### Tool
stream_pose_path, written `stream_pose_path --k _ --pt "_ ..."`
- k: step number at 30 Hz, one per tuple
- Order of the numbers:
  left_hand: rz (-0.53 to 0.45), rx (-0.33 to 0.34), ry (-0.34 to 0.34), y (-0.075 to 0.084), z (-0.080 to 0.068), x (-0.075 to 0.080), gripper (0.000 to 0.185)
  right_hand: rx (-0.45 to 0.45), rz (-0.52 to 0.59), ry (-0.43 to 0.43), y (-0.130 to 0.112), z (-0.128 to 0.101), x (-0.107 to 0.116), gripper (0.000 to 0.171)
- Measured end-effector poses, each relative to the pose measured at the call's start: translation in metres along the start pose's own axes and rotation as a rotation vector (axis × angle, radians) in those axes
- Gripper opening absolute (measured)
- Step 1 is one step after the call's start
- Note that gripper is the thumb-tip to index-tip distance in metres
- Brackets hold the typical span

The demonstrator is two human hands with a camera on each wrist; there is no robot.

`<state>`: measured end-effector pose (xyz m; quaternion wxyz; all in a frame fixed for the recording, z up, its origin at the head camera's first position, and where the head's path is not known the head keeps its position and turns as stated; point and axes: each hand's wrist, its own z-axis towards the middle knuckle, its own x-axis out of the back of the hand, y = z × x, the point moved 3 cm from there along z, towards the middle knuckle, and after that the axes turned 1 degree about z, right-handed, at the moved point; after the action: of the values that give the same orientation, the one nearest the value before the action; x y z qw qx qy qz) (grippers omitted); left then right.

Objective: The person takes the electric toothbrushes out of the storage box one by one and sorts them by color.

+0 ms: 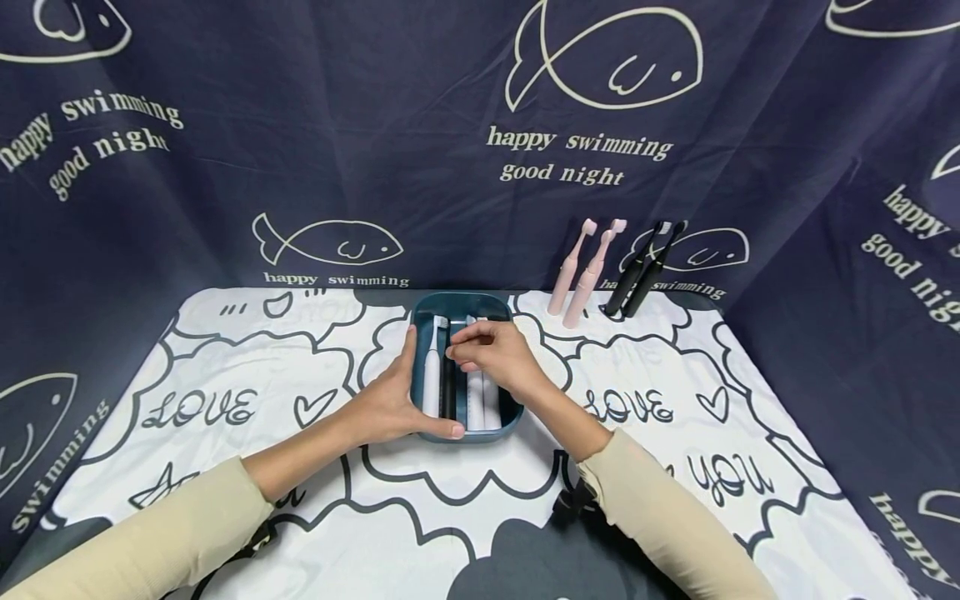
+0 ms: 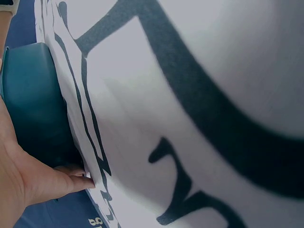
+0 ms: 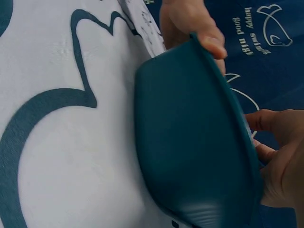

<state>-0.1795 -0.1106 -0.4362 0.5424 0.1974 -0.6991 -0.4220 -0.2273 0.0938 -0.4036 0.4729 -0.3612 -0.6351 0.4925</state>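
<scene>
A teal box stands on the cloth-covered table in the head view. My left hand grips its left side, thumb over the near rim and fingers along the outer wall. Inside, a white electric toothbrush lies at the left, with a black toothbrush beside it. Two white handles lie side by side further right, their upper parts partly covered. Over the box, my right hand pinches the upper part of the black toothbrush; its head is hidden by the fingers. Both wrist views show mainly the box's outer wall.
Two pink toothbrushes stand upright at the table's back right. Next to them stand two black toothbrushes. A dark blue curtain with fish prints hangs behind the table. The white cloth has black drawings.
</scene>
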Motion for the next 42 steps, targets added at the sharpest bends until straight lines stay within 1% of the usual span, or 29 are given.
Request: stream_pose_path --k 5,7,11,14,18,19,22,23,24,27,32,34,37,42 --pt "0.016 0.027 -0.019 -0.002 0.000 0.000 0.173 0.017 -0.196 0.045 0.000 -0.001 -0.007 0.020" --pt "0.015 0.035 -0.023 -0.002 0.000 0.000 0.173 0.015 -0.258 0.059 0.001 -0.001 -0.009 0.020" --pt "0.018 0.041 -0.021 -0.002 0.000 0.000 0.173 0.012 -0.379 0.085 0.004 0.002 -0.014 0.022" --pt "0.021 0.042 -0.020 -0.001 0.000 -0.001 0.173 0.007 -0.447 0.100 0.006 0.005 -0.016 0.025" --pt "0.019 0.048 -0.022 0.000 -0.001 -0.001 0.172 -0.014 -0.475 0.065 0.008 0.011 -0.018 0.018" --pt "0.019 0.049 -0.022 0.000 -0.001 -0.001 0.172 -0.017 -0.478 0.049 0.008 0.011 -0.018 0.023" --pt "0.024 0.052 -0.019 -0.001 -0.001 -0.001 0.172 -0.034 -0.504 0.003 0.012 0.019 -0.018 0.049" --pt "0.023 0.049 -0.017 -0.001 -0.001 0.000 0.172 -0.030 -0.518 -0.005 0.016 0.021 -0.018 0.056" --pt "0.023 0.045 -0.016 -0.002 -0.001 0.000 0.172 -0.035 -0.528 -0.011 0.018 0.023 -0.018 0.059" --pt "0.025 0.032 -0.011 -0.002 0.000 -0.001 0.171 -0.050 -0.568 -0.025 0.022 0.026 -0.019 0.061" --pt "0.028 0.035 -0.004 -0.003 -0.001 0.000 0.171 -0.070 -0.595 -0.047 0.010 0.018 -0.024 0.057" --pt "0.024 0.036 -0.007 -0.003 -0.001 -0.001 0.172 -0.071 -0.606 -0.038 0.008 0.016 -0.025 0.058" --pt "0.017 0.031 -0.015 -0.002 -0.001 -0.001 0.172 -0.059 -0.610 -0.021 0.007 0.013 -0.025 0.064" --pt "0.019 0.033 -0.015 -0.001 -0.001 -0.001 0.172 -0.003 -0.556 0.012 0.007 0.010 -0.025 0.067"
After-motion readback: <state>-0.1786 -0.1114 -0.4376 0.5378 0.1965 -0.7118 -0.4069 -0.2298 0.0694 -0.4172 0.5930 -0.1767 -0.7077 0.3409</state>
